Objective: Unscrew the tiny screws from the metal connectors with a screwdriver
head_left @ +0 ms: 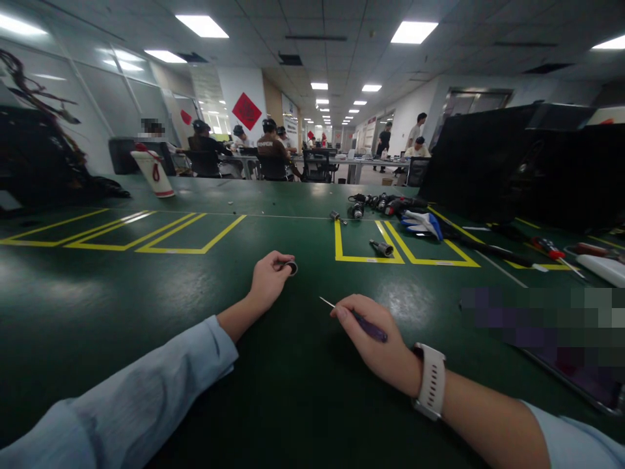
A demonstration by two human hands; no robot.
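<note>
1. While the left hand (pixel 267 280) pinches a small ring-shaped piece (pixel 295 266) between thumb and fingers, the right hand (pixel 374 335) is clamped around a slim screwdriver (pixel 371 328). Landmark for all places: the socket-like metal part (pixel 384 249).
2. The ring-shaped piece is left of the landmark and slightly nearer the wearer; the screwdriver is nearer still, its tip pointing left and apart from the ring-shaped piece.
3. Handling, as judged: the ring-shaped piece looks light and stiff, likely smooth enough to slip. Hold it by the outer rim, leaving the opening free. The screwdriver appears light and rigid, with a thin shaft; grip by the purple handle.
4. Surface: a green table (pixel 195 299), somewhat glossy. Yellow tape (pixel 351 260) frames the landmark. Behind the landmark lies a cluster of dark parts (pixel 358 210); right of it and slightly beyond, a blue-and-white glove (pixel 424 223). A white cup (pixel 155 174) stands far to its left, near the table's far side.
5. Room: an office, well beyond the landmark, with a seated person (pixel 272 148) in brown among others at desks, under bright ceiling panels (pixel 414 32).
</note>
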